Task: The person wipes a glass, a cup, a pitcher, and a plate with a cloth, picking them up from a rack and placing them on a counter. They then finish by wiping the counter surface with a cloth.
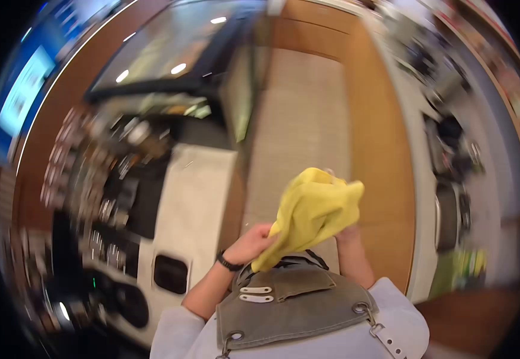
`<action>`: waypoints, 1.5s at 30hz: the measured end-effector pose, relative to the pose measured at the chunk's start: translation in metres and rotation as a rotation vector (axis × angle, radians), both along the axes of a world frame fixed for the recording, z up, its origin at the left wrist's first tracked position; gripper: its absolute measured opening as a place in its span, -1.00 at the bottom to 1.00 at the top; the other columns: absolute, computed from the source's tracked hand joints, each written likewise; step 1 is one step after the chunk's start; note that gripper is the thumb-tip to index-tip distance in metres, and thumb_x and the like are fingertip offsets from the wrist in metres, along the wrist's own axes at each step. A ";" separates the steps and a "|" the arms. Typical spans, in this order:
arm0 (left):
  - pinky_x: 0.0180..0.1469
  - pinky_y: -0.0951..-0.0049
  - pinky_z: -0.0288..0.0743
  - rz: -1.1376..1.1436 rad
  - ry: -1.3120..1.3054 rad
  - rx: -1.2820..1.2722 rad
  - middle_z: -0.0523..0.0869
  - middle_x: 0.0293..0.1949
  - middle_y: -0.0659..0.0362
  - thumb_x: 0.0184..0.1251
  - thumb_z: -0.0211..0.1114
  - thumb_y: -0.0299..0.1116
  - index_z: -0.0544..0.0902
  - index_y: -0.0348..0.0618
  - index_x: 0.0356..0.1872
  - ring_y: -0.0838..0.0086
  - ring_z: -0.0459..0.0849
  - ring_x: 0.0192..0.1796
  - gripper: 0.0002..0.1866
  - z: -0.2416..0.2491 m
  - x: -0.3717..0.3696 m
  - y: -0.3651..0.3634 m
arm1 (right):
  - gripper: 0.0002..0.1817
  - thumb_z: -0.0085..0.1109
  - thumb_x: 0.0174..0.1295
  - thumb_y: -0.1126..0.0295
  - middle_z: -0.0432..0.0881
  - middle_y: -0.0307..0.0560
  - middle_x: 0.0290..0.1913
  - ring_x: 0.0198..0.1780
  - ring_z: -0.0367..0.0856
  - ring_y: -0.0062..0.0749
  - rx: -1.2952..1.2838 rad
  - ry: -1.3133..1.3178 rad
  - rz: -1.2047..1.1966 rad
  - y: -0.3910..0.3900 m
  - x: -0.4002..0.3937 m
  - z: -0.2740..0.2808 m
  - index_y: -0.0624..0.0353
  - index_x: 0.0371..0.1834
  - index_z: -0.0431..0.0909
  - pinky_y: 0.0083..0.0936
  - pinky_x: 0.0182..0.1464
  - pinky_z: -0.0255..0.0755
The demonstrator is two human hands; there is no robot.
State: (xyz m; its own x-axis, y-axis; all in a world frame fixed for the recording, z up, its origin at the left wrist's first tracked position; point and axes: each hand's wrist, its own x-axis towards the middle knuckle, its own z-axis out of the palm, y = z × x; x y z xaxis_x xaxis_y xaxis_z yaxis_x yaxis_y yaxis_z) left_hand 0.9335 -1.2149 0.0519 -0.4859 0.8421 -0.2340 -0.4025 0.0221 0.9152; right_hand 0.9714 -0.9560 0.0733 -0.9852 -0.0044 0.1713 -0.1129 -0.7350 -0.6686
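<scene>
A yellow cloth (pixel 316 206) hangs bunched and creased in front of my apron, held up between both hands. My left hand (pixel 255 242) is closed on its lower left edge; a black band circles that wrist. Most of my right hand (pixel 348 233) is behind the cloth's right side, gripping it, with its fingers largely hidden. Below the hands is the grey-brown apron (pixel 290 308) I wear, with white tabs and metal rings.
On the left runs a pale counter (pixel 194 191) with a dark square opening (pixel 171 273) and blurred equipment. A glass display case (pixel 164 54) stands beyond it. To the right, a counter over wooden cabinet fronts (pixel 382 149) carries a sink (pixel 447 215) and blurred items.
</scene>
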 end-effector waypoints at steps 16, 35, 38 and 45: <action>-0.08 0.55 0.52 -0.434 0.243 0.262 0.71 -0.12 0.25 0.42 0.35 -0.42 0.60 -0.21 0.10 0.61 0.62 -0.12 -0.71 0.052 -0.020 0.475 | -0.62 0.06 0.46 0.35 0.60 -0.09 0.18 0.20 0.58 -0.36 0.040 -0.365 -1.077 0.277 0.126 -0.048 0.12 0.30 0.41 -0.33 0.28 0.42; 0.51 -0.48 -0.46 -1.091 1.327 0.771 0.23 0.56 -0.08 0.48 0.03 0.26 0.32 0.00 0.52 -0.08 0.02 0.64 -0.24 0.048 -0.158 0.742 | -0.59 0.12 0.44 0.32 0.59 -0.09 0.19 0.22 0.57 -0.35 -0.194 -0.228 -1.418 0.454 -0.082 -0.046 0.13 0.31 0.42 -0.33 0.28 0.43; 0.50 -0.15 0.10 -1.362 1.089 0.925 0.47 0.40 -0.07 0.46 0.19 0.13 0.52 -0.05 0.35 -0.01 0.37 0.47 -0.39 0.038 -0.163 0.797 | -0.59 0.13 0.44 0.31 0.59 -0.09 0.19 0.22 0.57 -0.35 -0.210 -0.234 -1.550 0.463 -0.076 -0.042 0.14 0.31 0.42 -0.33 0.28 0.43; 0.00 0.18 0.62 -1.180 1.088 0.722 0.80 -0.17 0.03 0.44 0.26 -0.21 0.70 -0.06 0.00 0.07 0.77 -0.11 -0.75 0.095 -0.104 0.999 | -0.57 0.15 0.43 0.30 0.59 -0.09 0.20 0.22 0.57 -0.34 -0.168 -0.251 -1.902 0.468 -0.005 -0.023 0.14 0.31 0.42 -0.33 0.28 0.43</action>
State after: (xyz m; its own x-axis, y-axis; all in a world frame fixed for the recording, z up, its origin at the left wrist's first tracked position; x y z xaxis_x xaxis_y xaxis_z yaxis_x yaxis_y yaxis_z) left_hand 0.8300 -0.2159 0.1472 0.7371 0.6070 0.2971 0.2733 -0.6698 0.6904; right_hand 0.9664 -0.4882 0.0500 0.3272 0.9424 -0.0692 -0.6497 0.1711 -0.7407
